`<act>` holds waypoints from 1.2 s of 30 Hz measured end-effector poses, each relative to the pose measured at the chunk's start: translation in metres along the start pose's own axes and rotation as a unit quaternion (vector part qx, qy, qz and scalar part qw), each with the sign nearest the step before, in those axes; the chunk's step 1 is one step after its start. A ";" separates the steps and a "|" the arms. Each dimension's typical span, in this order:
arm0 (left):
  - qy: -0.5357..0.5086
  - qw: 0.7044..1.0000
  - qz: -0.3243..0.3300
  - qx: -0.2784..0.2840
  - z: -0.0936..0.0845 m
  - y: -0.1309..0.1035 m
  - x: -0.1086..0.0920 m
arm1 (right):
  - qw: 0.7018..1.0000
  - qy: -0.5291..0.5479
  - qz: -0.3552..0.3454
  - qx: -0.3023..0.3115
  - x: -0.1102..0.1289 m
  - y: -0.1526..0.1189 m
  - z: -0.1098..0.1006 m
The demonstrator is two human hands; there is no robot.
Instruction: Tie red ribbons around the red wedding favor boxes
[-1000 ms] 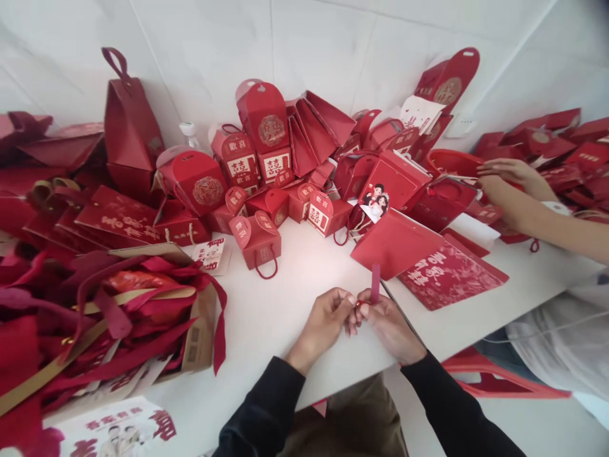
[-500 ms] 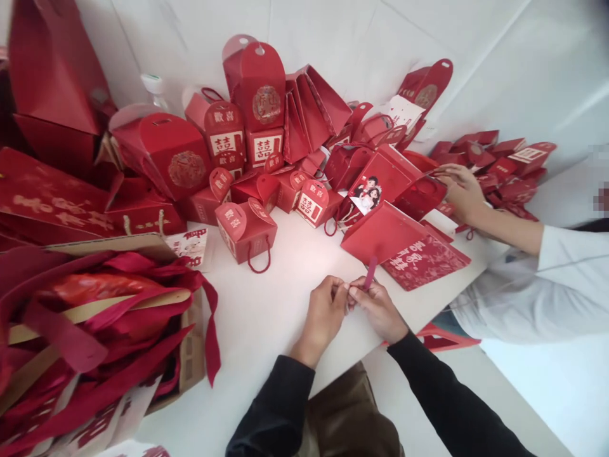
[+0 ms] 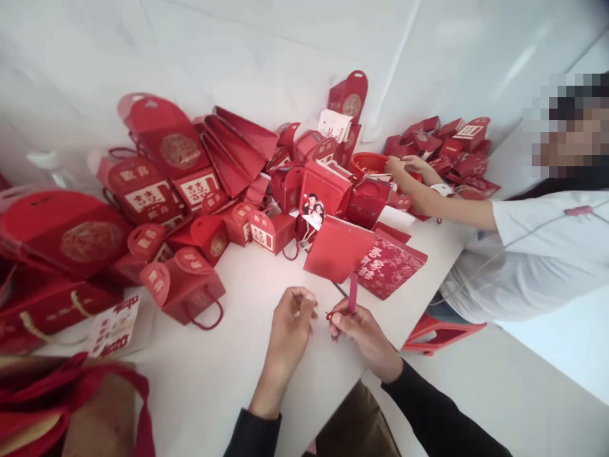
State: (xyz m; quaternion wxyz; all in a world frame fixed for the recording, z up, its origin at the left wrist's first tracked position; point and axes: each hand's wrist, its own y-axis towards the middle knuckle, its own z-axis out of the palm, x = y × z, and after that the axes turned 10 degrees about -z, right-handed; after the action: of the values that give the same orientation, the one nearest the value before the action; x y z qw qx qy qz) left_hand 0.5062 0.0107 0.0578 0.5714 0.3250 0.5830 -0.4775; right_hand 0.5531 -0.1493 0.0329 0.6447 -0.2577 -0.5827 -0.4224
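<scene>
My right hand [image 3: 364,336] pinches a narrow magenta ribbon [image 3: 353,292], whose strip stands up behind the fingers. A small dark-red bit with a gold spot pokes out at these fingertips; its kind is unclear. To the left, separated by a small gap, my left hand [image 3: 289,336] hovers over the white table with loosely bent fingers and nothing visible in it. Just beyond both hands lies an open red gift bag [image 3: 340,247] with a patterned flap [image 3: 392,263]. A small red gift box [image 3: 183,285] with a cord handle sits farther left.
Red boxes [image 3: 162,130] crowd the wall side of the table [image 3: 228,374]. A ribbon-filled cardboard carton [image 3: 102,412] stands at lower left. On the right a co-worker's arm [image 3: 440,203] reaches toward a red basin [image 3: 366,162]. A red stool [image 3: 442,333] stands beside the table.
My view has swung to the right. My hands, together before, have come apart, the ribbon staying in the right one. The co-worker's hands have moved to the red basin.
</scene>
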 end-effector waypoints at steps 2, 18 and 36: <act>0.029 0.996 0.056 -0.055 0.007 0.025 -0.018 | 0.999 -0.012 -0.012 -0.029 0.010 -0.005 -0.008; 0.175 0.966 0.180 -0.059 -0.004 0.067 -0.046 | 0.977 -0.125 -0.089 -0.148 0.044 0.003 -0.026; 0.178 0.925 0.233 -0.244 -0.040 -0.040 -0.020 | 0.983 0.183 0.028 0.003 0.047 0.030 0.049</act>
State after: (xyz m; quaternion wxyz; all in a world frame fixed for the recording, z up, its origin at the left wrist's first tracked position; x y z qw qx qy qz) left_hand 0.4580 0.0381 0.0800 0.6149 0.3820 0.6813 -0.1088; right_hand 0.5504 -0.1047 0.0926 0.7525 -0.1904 -0.4491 -0.4425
